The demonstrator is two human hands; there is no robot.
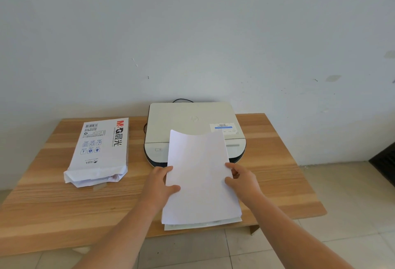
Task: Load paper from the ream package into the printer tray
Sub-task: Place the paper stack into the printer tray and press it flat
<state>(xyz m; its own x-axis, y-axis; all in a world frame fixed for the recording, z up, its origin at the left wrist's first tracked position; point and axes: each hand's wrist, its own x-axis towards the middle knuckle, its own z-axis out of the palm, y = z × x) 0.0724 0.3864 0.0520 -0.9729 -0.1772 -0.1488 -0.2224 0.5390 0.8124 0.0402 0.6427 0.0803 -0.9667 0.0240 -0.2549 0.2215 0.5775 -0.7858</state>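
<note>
Left of centre on table: ream package (100, 151), torn open. Centre: left hand (159, 185) and right hand (242, 180) pinch paper stack (201, 179) at side edges, over printer (193, 127) front (tray hidden). Square edges, slide flat, don't buckle.

A white paper stack (201, 174) tilts over the white printer (192, 123); the torn-open ream package (100, 151) lies flat to the left.

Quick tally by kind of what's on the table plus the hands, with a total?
White flat-top printer: 1
Opened white paper ream package: 1
White paper stack held over the wooden table: 1
Hands gripping the stack: 2, left hand, right hand
Total: 5
</note>
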